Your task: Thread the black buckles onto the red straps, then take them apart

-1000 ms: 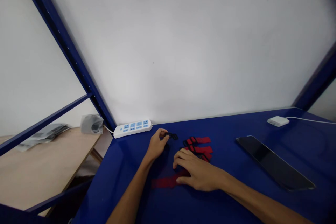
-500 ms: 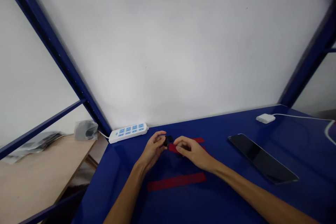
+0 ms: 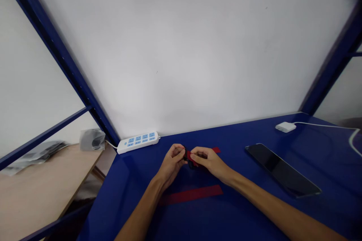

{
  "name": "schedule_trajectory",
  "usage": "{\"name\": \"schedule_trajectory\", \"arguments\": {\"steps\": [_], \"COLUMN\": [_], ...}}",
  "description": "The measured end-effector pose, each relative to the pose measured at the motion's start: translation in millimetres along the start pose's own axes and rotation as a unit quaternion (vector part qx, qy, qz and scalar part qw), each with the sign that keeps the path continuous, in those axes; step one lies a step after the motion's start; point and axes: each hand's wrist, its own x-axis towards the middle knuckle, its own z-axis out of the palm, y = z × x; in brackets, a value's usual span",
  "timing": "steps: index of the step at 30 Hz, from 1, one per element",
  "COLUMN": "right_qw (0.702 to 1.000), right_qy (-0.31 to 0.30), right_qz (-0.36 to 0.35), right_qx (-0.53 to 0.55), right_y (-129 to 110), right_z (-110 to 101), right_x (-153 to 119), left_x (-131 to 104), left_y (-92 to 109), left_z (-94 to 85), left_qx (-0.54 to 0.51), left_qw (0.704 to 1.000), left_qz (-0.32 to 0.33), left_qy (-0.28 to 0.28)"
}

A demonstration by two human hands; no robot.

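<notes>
My left hand [image 3: 173, 162] is closed, with thumb and fingers pinching a small black object [image 3: 186, 155] whose kind I cannot make out. Just to the right, my right hand [image 3: 206, 160] is also closed, its fingertips almost meeting those of the left. What it grips is mostly hidden by the fingers. A dark part [image 3: 192, 165] shows below the fingertips; whether it belongs to the same object I cannot tell. Red strips lie on the blue table under and around the hands: one red strip [image 3: 195, 194] in front, another red strip [image 3: 216, 150] partly covered behind my right hand.
To the right lies a black tablet-like slab [image 3: 283, 169]. Behind it sits a white charger [image 3: 285, 127] with a cable. A white power strip [image 3: 138, 142] rests at the back left of the blue table [image 3: 232, 214]. Plastic bags [image 3: 92, 140] lie on a wooden table at left.
My left hand has moved right with the small black object, up to my right hand. The gap between the hands has almost closed. My right hand has barely moved.
</notes>
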Motion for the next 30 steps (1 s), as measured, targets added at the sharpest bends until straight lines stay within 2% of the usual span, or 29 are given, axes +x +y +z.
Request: {"name": "schedule_trajectory", "arguments": {"steps": [3, 9, 16, 24, 30], "right_qw": [1.000, 0.999, 0.988, 0.977, 0.982], "right_qy": [-0.004, 0.000, 0.009, -0.003, 0.002], "right_qz": [-0.008, -0.018, -0.040, -0.047, -0.046], "right_qx": [0.002, -0.043, -0.150, -0.208, -0.183], "right_y": [-2, -6, -2, 0, -3], "right_z": [-1, -3, -2, -2, -7], "right_x": [0, 0, -3, -4, -3], "left_x": [-1, 1, -2, -9, -11], "left_y": [-2, -1, -1, -9, 1], "left_z": [2.4, -3.6, -3.9, 4.0, 4.4], "left_qx": [0.030, 0.179, 0.370, 0.434, 0.360], "left_qw": [0.999, 0.983, 0.925, 0.897, 0.929], "left_qz": [0.014, 0.049, 0.086, 0.084, 0.078], "left_qy": [-0.007, 0.002, 0.015, 0.014, -0.045]}}
